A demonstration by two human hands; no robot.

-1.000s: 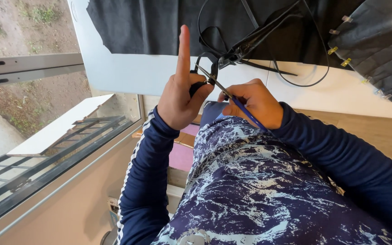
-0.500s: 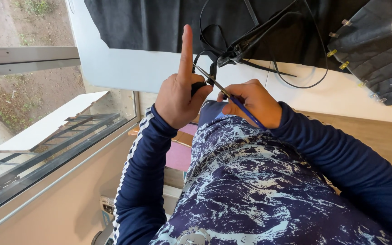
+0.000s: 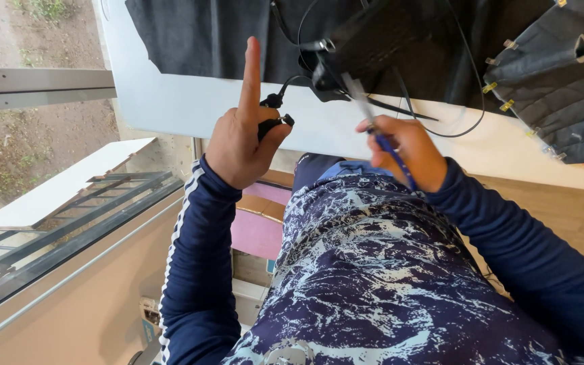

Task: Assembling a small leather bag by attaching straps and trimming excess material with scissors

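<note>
White tabletop (image 3: 190,101) up top, two dark fabric pieces draped over its far edge. Left hand (image 3: 241,145) pinches one small black plug (image 3: 272,120), index finger straight up. Right hand (image 3: 407,152), fingers wrapped around one blue-handled tool (image 3: 383,138), sits near the table's front edge.

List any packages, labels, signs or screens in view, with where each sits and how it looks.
Pink box: below the left hand, flat, rectangular, with a pale edge.
Small tag: low on the beige wall, bluish and white, too small to make out.
No screens or signs show.
</note>
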